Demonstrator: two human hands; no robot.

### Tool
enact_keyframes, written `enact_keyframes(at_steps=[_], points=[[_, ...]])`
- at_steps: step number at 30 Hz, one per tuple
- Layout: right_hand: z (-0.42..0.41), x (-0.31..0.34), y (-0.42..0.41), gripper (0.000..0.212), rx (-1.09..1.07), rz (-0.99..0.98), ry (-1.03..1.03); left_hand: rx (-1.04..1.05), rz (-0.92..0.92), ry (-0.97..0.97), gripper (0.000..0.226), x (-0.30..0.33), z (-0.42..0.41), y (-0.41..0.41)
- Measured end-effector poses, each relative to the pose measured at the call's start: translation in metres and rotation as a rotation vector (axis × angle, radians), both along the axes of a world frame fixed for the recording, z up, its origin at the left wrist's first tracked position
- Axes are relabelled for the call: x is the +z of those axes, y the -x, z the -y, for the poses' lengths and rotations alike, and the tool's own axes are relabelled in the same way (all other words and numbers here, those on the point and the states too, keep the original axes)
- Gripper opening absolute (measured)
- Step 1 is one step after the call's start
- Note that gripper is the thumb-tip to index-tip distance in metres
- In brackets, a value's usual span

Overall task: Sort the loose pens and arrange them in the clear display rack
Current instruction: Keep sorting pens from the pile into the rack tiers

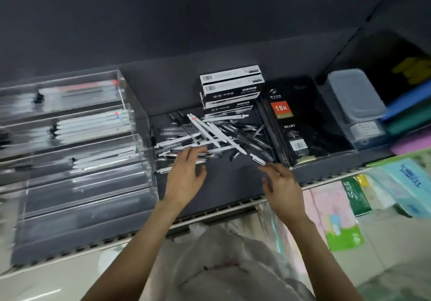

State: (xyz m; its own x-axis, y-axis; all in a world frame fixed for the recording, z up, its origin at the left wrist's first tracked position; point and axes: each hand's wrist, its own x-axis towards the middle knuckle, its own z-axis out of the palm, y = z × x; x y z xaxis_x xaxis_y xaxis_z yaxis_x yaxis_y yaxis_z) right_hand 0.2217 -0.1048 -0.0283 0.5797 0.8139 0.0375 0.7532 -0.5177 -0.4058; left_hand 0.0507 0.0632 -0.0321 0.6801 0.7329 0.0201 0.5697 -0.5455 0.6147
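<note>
White plastic under my right fingertips: my right hand (283,187) is reaching to the near end of a white pen (229,140) that lies slanted across the heap, fingers only loosely curled, and I can't tell whether I've pinched it yet or am just touching its tip. My left hand (186,179) is spread, fingers straight, resting on the near edge of the loose pens (210,135), gripping nothing. That pile sits on the dark shelf (224,184), between the clear display rack (77,151) on my left and the black diary (296,125) on my right. Risks now: that white pen is one of several lying across others, so lifting it by one end could roll its neighbours toward the shelf's front lip and off. My flat left hand could sweep a few that way too. Behind, the stacked pen boxes (231,88) look slightly staggered; a knock might topple them.
</note>
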Motion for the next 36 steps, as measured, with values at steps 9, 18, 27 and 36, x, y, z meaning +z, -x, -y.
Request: enact_keyframes(at_steps=[9, 18, 27, 36], points=[[-0.017, -0.011, -0.022, 0.043, 0.119, 0.273, 0.264, -0.158, -0.213, -0.268, 0.050, 0.001, -0.033, -0.061], [-0.041, -0.021, -0.020, 0.029, 0.238, 0.281, 0.215, -0.327, -0.286, -0.292, 0.068, 0.003, -0.040, -0.092], [-0.057, -0.027, -0.030, 0.036, 0.203, 0.196, 0.029, -0.639, -0.485, -0.386, 0.086, -0.009, -0.030, -0.126], [-0.036, -0.032, -0.027, 0.021, 0.168, 0.123, -0.117, -0.722, -0.552, -0.694, 0.054, -0.018, -0.014, -0.145]])
